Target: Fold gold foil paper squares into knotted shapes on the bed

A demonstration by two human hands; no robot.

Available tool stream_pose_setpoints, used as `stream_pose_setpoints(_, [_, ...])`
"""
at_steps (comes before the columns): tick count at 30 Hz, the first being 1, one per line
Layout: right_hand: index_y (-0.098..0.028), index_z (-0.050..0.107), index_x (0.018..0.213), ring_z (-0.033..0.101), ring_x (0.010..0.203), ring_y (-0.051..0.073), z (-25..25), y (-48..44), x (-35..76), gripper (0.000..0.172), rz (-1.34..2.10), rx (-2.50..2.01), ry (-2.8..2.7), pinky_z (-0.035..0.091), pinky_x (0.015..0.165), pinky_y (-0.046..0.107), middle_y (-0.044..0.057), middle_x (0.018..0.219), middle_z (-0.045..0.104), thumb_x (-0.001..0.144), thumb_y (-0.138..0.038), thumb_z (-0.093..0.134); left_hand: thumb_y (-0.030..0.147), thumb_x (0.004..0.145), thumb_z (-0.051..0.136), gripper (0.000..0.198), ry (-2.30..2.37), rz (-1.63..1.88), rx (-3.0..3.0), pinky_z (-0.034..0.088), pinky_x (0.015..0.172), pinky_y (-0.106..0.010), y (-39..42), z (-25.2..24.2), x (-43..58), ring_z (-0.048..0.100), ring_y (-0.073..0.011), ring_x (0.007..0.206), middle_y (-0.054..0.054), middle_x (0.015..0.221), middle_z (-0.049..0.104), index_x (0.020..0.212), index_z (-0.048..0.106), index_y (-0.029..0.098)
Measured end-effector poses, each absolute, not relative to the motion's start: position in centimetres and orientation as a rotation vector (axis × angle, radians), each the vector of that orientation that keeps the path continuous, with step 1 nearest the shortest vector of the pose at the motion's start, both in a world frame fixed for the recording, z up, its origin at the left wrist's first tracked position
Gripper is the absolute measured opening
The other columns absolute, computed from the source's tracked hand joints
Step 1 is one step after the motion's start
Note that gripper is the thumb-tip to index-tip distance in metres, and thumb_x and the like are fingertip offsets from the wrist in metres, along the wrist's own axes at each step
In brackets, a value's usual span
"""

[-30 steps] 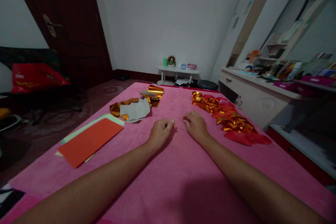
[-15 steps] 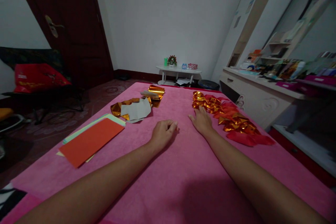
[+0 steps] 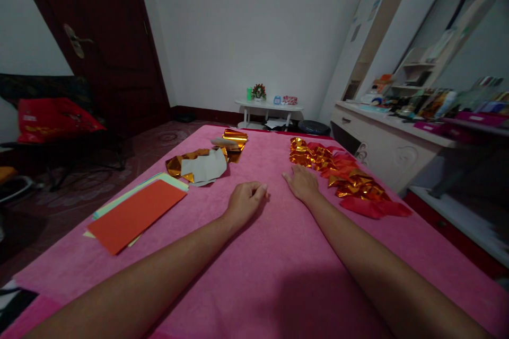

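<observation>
My left hand (image 3: 245,202) rests on the pink cloth (image 3: 254,259), its fingers curled in and the thumb against them; nothing shows sticking out of it. My right hand (image 3: 302,183) lies open, palm down on the cloth, thumb spread to the left. Its fingertips are nearest to a row of crumpled gold foil (image 3: 304,153), which continues to the right with red crinkled paper pieces (image 3: 376,207). Left of my left hand lie a torn gold foil sheet with its pale grey back up (image 3: 204,166) and a stack of coloured paper (image 3: 139,214), orange on top.
Beyond the torn sheet is a shiny roll of gold foil (image 3: 234,139). Past the cloth's far edge stands a small white table (image 3: 270,105) with a potted plant (image 3: 259,91). A cluttered dresser (image 3: 392,127) is on the right, a red bag (image 3: 58,119) on a chair at left.
The fingers of my right hand have drawn back slightly from the gold foil and lie flatter. My left hand stays where it was. The whole view has shifted a little.
</observation>
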State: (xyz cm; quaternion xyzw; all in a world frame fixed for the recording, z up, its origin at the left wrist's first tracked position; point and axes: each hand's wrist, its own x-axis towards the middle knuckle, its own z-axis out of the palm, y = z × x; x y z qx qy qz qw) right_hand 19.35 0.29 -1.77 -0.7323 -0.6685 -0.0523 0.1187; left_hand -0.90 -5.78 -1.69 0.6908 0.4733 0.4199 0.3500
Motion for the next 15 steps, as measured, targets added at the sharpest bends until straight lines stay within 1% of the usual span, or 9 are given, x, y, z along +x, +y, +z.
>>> stream_pose_setpoints(3, [-0.011,0.04,0.136,0.029,0.133,0.031,-2.1,0.9,19.6,0.064,-0.122,-2.203,-1.929,0.024,0.104,0.05,0.018,0.146,0.034,0.09,-0.055,0.031,0.045,0.088,0.039,0.045,1.166,1.102,1.841,0.041,0.058,-0.023,-5.7,-1.9,-1.0,0.055,-0.0119,0.057,-0.001,0.062,0.061,0.066,0.064,0.015])
stream_pose_setpoints(6, [-0.012,0.035,0.14,0.024,0.136,0.031,-2.4,1.1,19.6,0.068,-0.087,-2.244,-1.925,0.02,0.106,0.051,0.016,0.149,0.028,0.09,-0.057,0.026,0.045,0.088,0.038,0.045,1.161,1.111,1.846,0.041,0.059,-0.023,-5.6,-2.0,-1.1,0.056,-0.0121,0.058,-0.002,0.062,0.062,0.065,0.063,0.015])
stream_pose_setpoints(10, [-0.013,0.03,0.143,0.021,0.137,0.032,-2.9,1.2,19.7,0.071,-0.086,-2.275,-1.941,0.019,0.107,0.054,0.016,0.151,0.025,0.089,-0.059,0.022,0.043,0.087,0.04,0.043,1.137,1.074,1.847,0.042,0.059,-0.023,-6.0,-1.6,-1.5,0.058,-0.0129,0.061,-0.002,0.061,0.062,0.065,0.063,0.014])
stream_pose_setpoints(13, [-0.013,0.031,0.143,0.022,0.138,0.031,-3.3,1.6,19.9,0.071,-0.124,-2.273,-1.962,0.019,0.107,0.053,0.016,0.15,0.025,0.09,-0.059,0.019,0.041,0.086,0.043,0.04,1.017,0.931,1.864,0.042,0.059,-0.022,-6.6,-0.9,-2.3,0.058,-0.0127,0.06,-0.003,0.061,0.062,0.066,0.063,0.013])
stream_pose_setpoints(15, [-0.013,0.031,0.142,0.022,0.137,0.032,-3.5,1.9,20.0,0.071,-0.137,-2.272,-1.969,0.02,0.106,0.055,0.015,0.15,0.026,0.09,-0.059,0.019,0.039,0.086,0.043,0.04,0.947,0.859,1.876,0.043,0.061,-0.022,-6.9,-0.4,-3.4,0.06,-0.0131,0.063,-0.003,0.061,0.061,0.061,0.06,0.013])
